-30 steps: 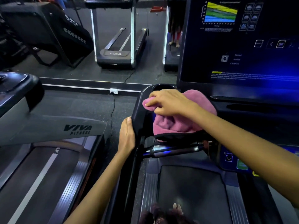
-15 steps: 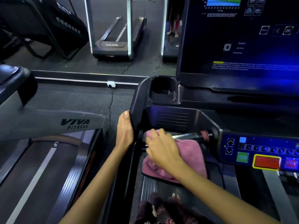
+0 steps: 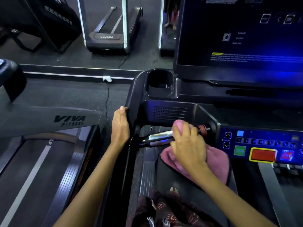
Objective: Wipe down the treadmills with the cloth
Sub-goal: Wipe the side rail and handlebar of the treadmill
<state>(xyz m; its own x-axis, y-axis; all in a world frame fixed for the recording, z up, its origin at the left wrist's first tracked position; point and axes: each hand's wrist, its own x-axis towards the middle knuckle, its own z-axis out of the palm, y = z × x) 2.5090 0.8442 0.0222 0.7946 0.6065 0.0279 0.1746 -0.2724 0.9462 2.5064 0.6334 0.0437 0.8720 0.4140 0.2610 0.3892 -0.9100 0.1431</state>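
Note:
I stand on a dark treadmill whose console [image 3: 168,110] has a cup holder [image 3: 159,84], a lit screen [image 3: 246,38] and a button panel [image 3: 262,145]. My right hand [image 3: 188,146] grips a pink cloth [image 3: 216,163] wrapped over the chrome handlebar [image 3: 157,139] near its right end; the rest of the cloth hangs below. My left hand [image 3: 120,126] rests flat with straight fingers against the outer left edge of the console frame.
A second treadmill [image 3: 49,122] marked VIVA FITNESS stands close on the left. A mirror ahead reflects other machines [image 3: 108,30]. A wall socket [image 3: 106,78] with a cable sits at the floor edge. My foot [image 3: 173,191] shows on the belt.
My right hand has brought the cloth down from the console top by the cup holder onto the handlebar, then slid it right along the bar. My left hand has stayed in place.

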